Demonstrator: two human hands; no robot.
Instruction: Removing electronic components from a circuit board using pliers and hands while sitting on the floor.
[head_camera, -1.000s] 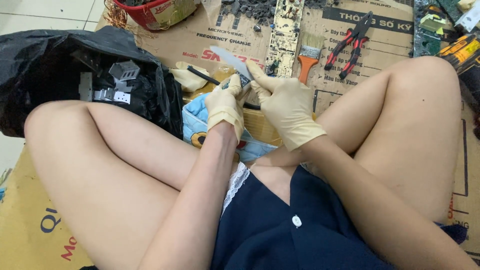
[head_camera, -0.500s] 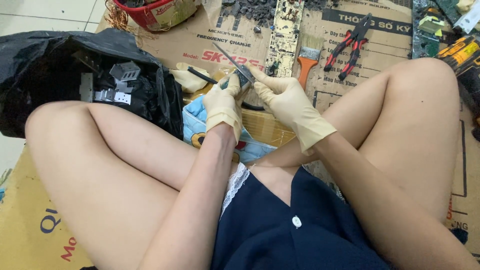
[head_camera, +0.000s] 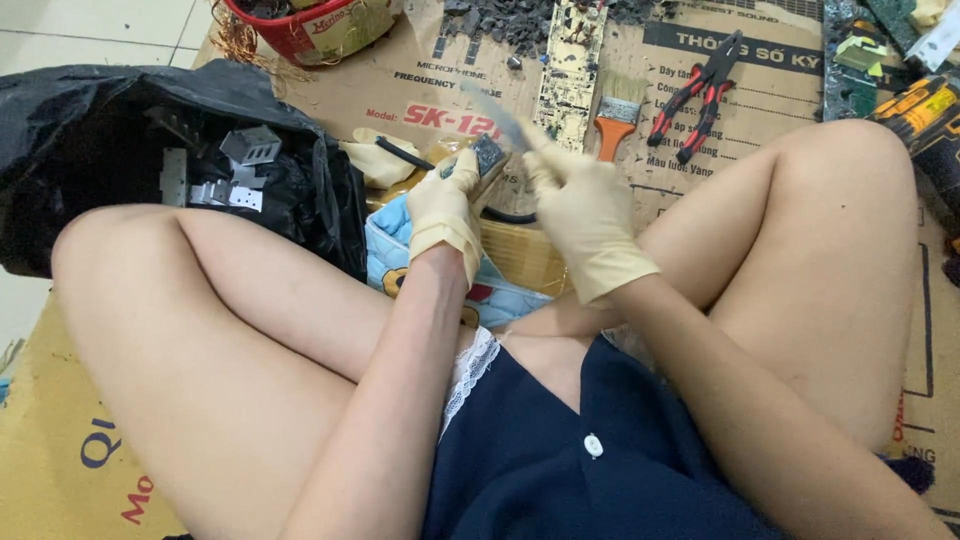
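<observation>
Black plastic bag (head_camera: 90, 120): left of the frame, open, with small grey metal brackets (head_camera: 225, 170) lying in it.
Red basket (head_camera: 300, 20): upper left, on the cardboard (head_camera: 400, 85) that covers the floor, copper wire beside it.
Left hand (head_camera: 447, 205): centre, in a cream latex glove, fingers curled tight around a small dark component (head_camera: 489, 160).
Component: held above the cardboard, between the two hands, just right of the left thumb.
Thin metal blade (head_camera: 497, 112): blurred, slanting up-left from the right hand.
Right hand (head_camera: 580, 215): cream glove, fingers pinched together on the blade's lower end, touching the component.
Circuit board (head_camera: 570, 65): upper centre, flat on the cardboard.
Paintbrush (head_camera: 615, 120): orange handle, just right of the board.
Pliers (head_camera: 700, 95): red-and-black handles, upper right.
</observation>
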